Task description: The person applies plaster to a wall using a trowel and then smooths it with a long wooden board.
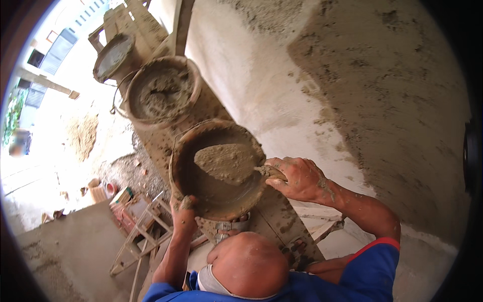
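My right hand (299, 177) is closed round the handle of a trowel (269, 172). Grey, wet mortar (224, 162) heaps over the trowel's blade, which lies across the mouth of the nearest bucket (198, 211). That bucket is round, mud-coated and mostly hollow, with a thin smear of mortar on its inside. At its near left rim my left hand (184, 211) grips the edge, thumb over the top; its other fingers are largely hidden. Just beyond stands a second bucket (195, 80), with thick mortar in it and a wire handle at its left.
A third bucket (132, 56) with greyish content stands farther along the plank platform (151, 146). To the right rises a wall (392, 100), partly coated in darker, rough plaster. Lower left are a wooden frame (146, 229) and rubble. Sandalled feet (232, 225) rest on the planks.
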Demonstrator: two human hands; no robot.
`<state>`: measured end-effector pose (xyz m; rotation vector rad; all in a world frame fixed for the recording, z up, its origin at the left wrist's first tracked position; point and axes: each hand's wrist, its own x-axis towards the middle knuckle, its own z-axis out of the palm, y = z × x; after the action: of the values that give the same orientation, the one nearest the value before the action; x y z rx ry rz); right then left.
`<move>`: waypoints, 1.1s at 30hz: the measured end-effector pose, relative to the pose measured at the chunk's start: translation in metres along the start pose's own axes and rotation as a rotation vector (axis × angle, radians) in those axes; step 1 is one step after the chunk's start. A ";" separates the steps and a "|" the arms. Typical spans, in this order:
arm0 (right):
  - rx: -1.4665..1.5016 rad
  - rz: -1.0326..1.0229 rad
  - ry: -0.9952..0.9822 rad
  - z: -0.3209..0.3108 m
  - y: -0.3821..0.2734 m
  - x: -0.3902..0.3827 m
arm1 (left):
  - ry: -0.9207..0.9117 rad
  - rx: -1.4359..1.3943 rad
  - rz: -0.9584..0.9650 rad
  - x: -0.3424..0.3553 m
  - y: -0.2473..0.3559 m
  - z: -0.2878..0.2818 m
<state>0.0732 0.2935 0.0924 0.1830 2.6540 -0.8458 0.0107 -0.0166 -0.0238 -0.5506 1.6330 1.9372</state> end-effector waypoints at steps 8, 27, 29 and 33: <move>0.125 0.018 -0.044 -0.086 -0.003 0.001 | 0.011 -0.018 -0.007 -0.006 0.009 0.004; -0.523 -0.065 0.194 -0.062 0.013 -0.033 | -0.053 0.027 0.128 -0.002 -0.005 0.008; -0.822 -0.220 0.186 -0.025 0.008 -0.018 | -0.042 0.098 0.165 -0.002 -0.004 0.011; -0.728 -0.173 0.071 0.044 0.012 0.017 | -0.010 0.134 0.115 -0.012 0.015 0.019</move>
<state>0.0726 0.2778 0.0462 -0.2050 2.8761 0.1252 0.0112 -0.0016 -0.0013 -0.4015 1.8078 1.8900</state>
